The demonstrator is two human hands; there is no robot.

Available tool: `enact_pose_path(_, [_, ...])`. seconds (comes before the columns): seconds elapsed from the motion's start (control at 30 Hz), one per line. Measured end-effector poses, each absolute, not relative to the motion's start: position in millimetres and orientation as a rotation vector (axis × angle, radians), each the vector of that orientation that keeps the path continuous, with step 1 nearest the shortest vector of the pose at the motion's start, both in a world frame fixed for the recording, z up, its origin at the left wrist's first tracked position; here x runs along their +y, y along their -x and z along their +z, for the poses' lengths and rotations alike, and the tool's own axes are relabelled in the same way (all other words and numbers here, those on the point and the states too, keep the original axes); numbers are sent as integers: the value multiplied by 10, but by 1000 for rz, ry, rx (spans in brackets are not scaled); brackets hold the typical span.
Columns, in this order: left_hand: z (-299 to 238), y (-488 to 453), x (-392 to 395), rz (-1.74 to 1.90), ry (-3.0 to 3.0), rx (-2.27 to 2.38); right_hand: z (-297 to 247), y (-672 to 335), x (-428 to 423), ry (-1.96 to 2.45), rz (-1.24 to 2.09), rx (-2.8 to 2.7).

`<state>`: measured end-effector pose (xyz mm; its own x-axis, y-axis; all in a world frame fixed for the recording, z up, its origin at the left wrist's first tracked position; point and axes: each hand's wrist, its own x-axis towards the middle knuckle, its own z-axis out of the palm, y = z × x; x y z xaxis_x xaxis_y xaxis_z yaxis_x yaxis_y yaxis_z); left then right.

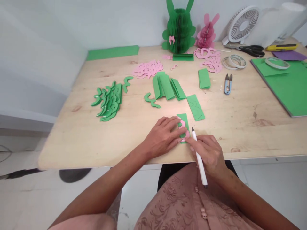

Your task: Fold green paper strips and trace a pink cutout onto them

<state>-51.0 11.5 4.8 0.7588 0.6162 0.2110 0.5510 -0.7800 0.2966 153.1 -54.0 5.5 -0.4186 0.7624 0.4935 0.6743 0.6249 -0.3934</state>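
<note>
My left hand (165, 135) lies flat near the table's front edge. Its outstretched fingers press a pink curved paper cutout (187, 132) onto a small green paper piece (183, 116). Beside it, my right hand (208, 153) is closed around a white pen (200, 167) with a dark tip pointing up and away; its thumb and fingers touch the cutout's lower right. Just beyond lies a green paper strip (196, 107) with curved lines drawn on it. Folded green papers (166, 86) stand behind my hands.
Green curved cutouts (111, 102) are piled at left, pink ones (148, 69) farther back. Blue thread snips (228, 84), tape rolls (236, 61) and black scissors (251, 50) lie right. At the wall stand a green paper bunny (180, 32), a pink one (206, 33) and a fan (243, 25).
</note>
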Motion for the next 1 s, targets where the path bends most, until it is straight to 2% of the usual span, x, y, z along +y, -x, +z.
enact_pose_path(1.0, [6,504,99,487,-2701,966,16,-1553,-546,1147,160,-2222])
